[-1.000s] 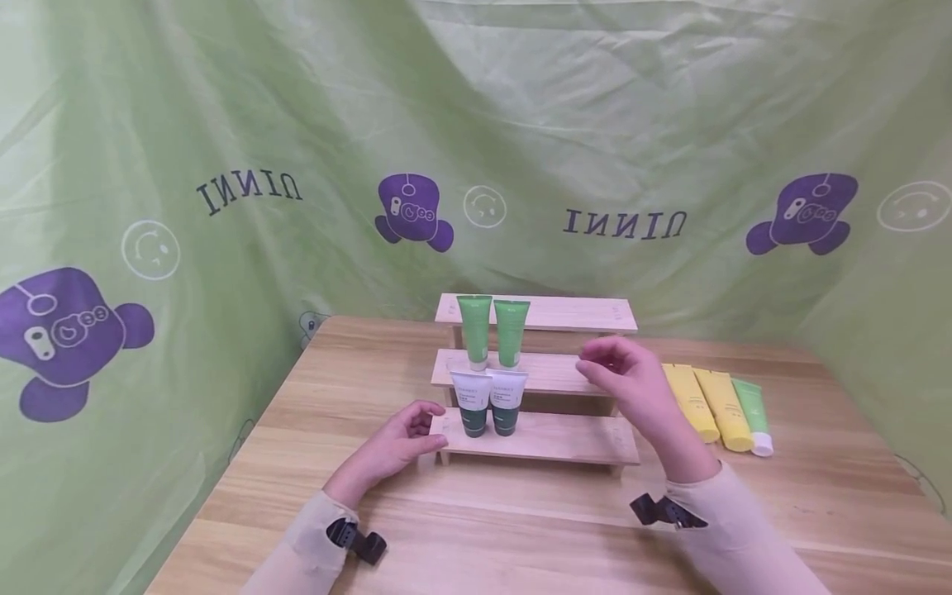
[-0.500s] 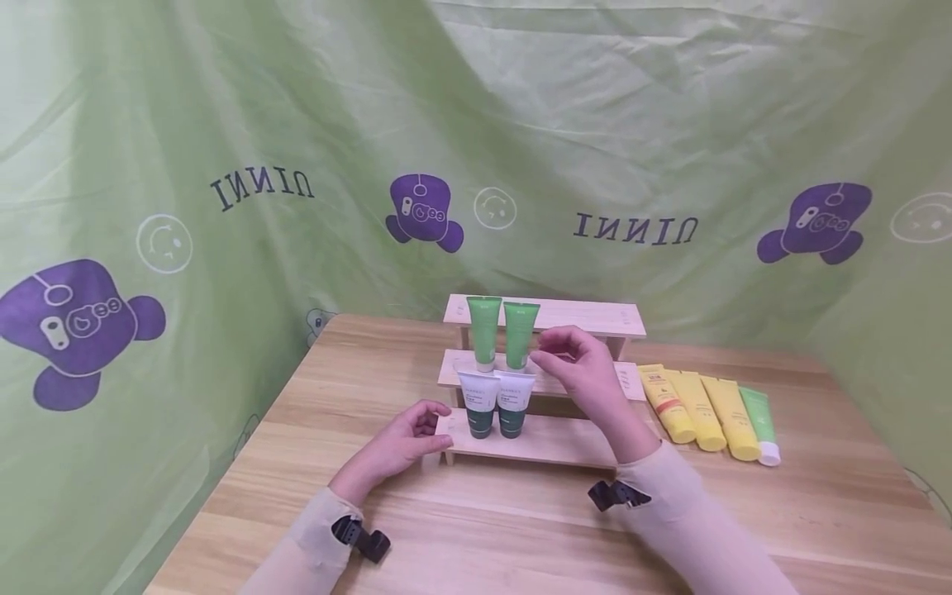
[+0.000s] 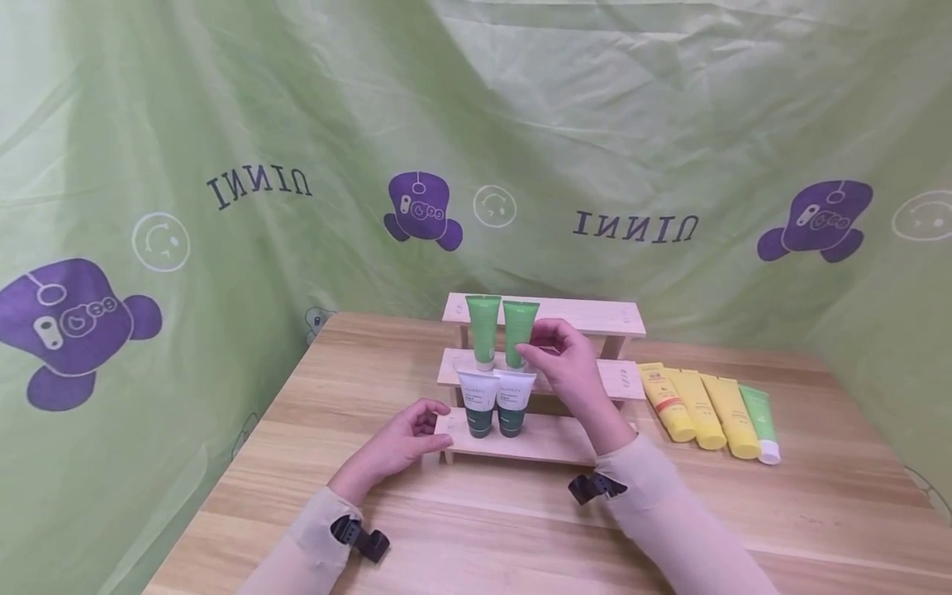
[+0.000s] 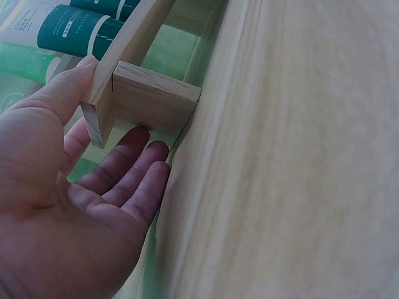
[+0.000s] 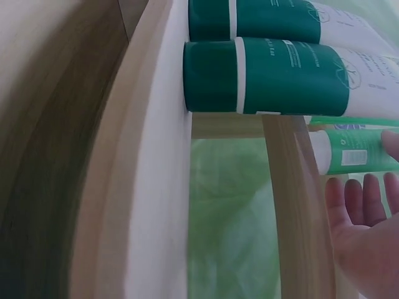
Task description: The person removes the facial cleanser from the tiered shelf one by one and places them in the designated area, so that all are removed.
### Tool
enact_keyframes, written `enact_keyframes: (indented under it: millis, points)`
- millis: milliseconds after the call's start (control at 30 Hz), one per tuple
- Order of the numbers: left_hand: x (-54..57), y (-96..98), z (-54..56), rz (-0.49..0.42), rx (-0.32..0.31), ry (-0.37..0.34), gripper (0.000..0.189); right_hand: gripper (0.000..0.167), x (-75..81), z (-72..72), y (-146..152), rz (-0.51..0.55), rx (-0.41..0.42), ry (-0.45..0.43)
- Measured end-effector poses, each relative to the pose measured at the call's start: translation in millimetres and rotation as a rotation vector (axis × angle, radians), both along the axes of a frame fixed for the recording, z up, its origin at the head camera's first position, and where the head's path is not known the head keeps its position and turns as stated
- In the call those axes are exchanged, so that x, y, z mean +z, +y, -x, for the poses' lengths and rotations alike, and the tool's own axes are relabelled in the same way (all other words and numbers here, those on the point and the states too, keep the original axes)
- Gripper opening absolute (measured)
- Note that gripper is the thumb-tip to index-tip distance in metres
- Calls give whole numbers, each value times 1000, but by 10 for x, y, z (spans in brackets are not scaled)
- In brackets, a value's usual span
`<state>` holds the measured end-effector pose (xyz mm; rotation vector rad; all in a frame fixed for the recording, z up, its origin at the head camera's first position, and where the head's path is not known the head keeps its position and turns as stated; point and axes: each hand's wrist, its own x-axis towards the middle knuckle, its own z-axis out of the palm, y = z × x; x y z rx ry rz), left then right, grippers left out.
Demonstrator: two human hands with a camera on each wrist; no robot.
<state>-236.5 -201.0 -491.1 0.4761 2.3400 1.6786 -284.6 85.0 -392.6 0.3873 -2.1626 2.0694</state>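
A three-step wooden display stand [image 3: 561, 436] bears two white-and-dark-green squeeze tubes [image 3: 479, 405] on its lowest step. Two light green squeeze tubes stand upright, caps down, on the middle step. My left hand [image 3: 396, 445] holds the left end of the lowest step, thumb [image 4: 78, 81] at the board's edge and the other fingers loosely bent by the end support. With thumb and index finger, my right hand [image 3: 571, 370] pinches the right light green tube [image 3: 517, 326] at its right side. In the right wrist view its other fingers [image 5: 355, 202] spread below this tube.
Three yellow squeeze tubes [image 3: 695, 409] and a green one with a white cap [image 3: 759, 417] lie on the wooden table [image 3: 476, 537], right of the stand. A green printed curtain [image 3: 632, 149] hangs behind and at both sides.
My right hand has moved left from the stand's right part to the right light green tube, uncovering a yellow tube with a red band. The left hand stays at the stand's end.
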Motion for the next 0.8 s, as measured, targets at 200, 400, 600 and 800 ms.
enact_keyframes:
  millis: [200,400,600,800]
  points:
    - [-18,4,-13,4,-5,-9,44,40,-37,6,-16,11,-6,-15]
    - [7,11,-22,3,4,-8,45,39,-39,23,-1,4,-10,6]
    - [23,5,-30,-8,-3,-13,46,38,-42,31,6,4,-5,15]
    - [1,-2,-7,5,0,-6,46,37,-31,35,20,-2,-17,20]
